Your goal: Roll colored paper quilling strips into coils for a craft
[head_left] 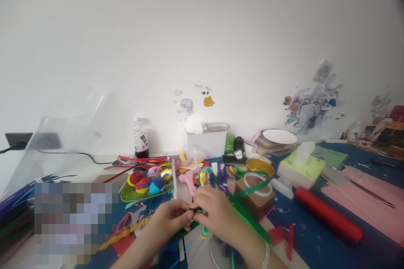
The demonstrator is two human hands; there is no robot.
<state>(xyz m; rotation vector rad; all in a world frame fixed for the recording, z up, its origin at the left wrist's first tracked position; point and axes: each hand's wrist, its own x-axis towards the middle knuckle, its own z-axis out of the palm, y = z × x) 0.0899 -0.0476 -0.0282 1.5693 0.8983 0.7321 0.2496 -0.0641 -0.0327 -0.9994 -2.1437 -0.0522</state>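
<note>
My left hand (172,217) and my right hand (212,211) meet low in the middle of the view. Both are pinched on a small dark green rolled strip piece (196,210) held between their fingertips. A long green strip (249,218) trails from it to the right, over a brown box (257,201) with a white ring on top. A bracelet circles my right wrist. Just beyond my hands lie a pink glue gun (188,178) and a green leaf-shaped tray (132,195) holding several coloured woven balls.
A dark bottle (140,138), a white box (206,143), a gold bowl (259,166), a tissue pack (301,168), a red roll (328,214) and pink sheets (369,197) crowd the blue table. Coloured strips pile at the left edge. A blurred patch covers the lower left.
</note>
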